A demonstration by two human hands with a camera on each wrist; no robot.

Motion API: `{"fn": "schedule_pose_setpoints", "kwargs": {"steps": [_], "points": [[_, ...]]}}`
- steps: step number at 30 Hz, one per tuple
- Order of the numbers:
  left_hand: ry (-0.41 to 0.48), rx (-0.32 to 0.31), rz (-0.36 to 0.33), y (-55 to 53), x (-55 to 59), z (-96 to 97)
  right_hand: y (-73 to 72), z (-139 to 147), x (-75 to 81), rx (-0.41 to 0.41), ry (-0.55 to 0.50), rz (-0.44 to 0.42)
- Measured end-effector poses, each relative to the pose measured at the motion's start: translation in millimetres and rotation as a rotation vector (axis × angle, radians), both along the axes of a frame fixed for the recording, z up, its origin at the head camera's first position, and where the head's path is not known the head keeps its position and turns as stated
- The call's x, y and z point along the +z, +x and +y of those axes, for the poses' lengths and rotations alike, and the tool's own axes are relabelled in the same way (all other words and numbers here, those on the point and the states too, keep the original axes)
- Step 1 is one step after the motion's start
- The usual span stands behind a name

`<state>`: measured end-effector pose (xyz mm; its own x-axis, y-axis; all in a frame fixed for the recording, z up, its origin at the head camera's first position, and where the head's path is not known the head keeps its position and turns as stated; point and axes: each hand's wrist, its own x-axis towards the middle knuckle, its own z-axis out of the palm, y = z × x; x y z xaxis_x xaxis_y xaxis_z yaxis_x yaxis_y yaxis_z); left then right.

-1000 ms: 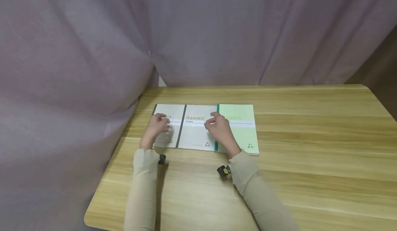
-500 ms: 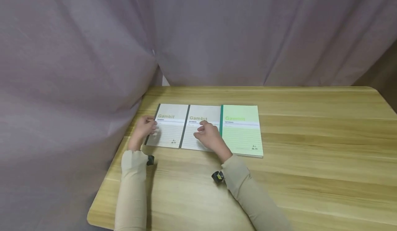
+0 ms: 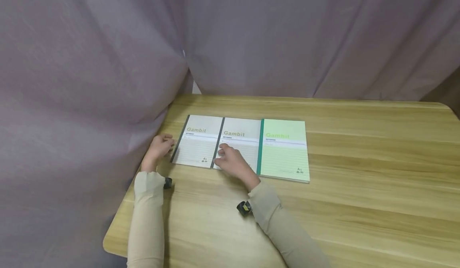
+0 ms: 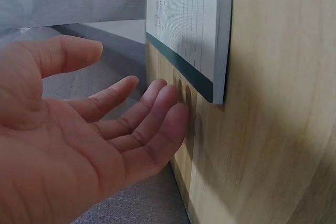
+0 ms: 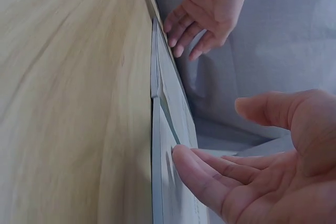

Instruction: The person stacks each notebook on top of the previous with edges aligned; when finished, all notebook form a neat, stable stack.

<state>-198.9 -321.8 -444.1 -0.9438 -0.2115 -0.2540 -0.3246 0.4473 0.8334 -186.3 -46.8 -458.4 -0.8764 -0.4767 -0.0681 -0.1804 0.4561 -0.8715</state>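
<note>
Three notebooks lie side by side in a row in the head view: a white one with a dark spine (image 3: 197, 148) at the left, another white one (image 3: 244, 130) in the middle, and a green one (image 3: 285, 156) at the right. My left hand (image 3: 158, 150) is just left of the row; in the left wrist view its fingers (image 4: 165, 124) are loosely bent beside the left notebook's dark spine, holding nothing. Over the middle notebook is my right hand (image 3: 232, 162). Its thumb and fingers stand apart in the right wrist view, with a lower fingertip at or near the cover; contact is unclear.
The wooden table (image 3: 373, 172) extends to the right of the notebooks and toward the front. Grey curtains (image 3: 251, 40) hang behind it and along its left side. A small black wrist camera (image 3: 244, 208) sits at the right cuff.
Both hands have moved left. The left hand went from above the left notebook to beside its spine; the right went from the green notebook's spine to the middle notebook. The view shifted slightly.
</note>
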Motion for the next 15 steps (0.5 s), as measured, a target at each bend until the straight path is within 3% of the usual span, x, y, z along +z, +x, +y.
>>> {"fn": "schedule_pose_setpoints", "kwargs": {"steps": [6, 15], "points": [[0.015, -0.020, -0.033, 2.4, -2.0, -1.0, -3.2, -7.0, -4.6, 0.014, 0.012, -0.013], [-0.058, -0.072, -0.043, 5.7, -8.8, 0.1, -4.5, -13.2, -9.7, -0.016, 0.000, -0.035]]}}
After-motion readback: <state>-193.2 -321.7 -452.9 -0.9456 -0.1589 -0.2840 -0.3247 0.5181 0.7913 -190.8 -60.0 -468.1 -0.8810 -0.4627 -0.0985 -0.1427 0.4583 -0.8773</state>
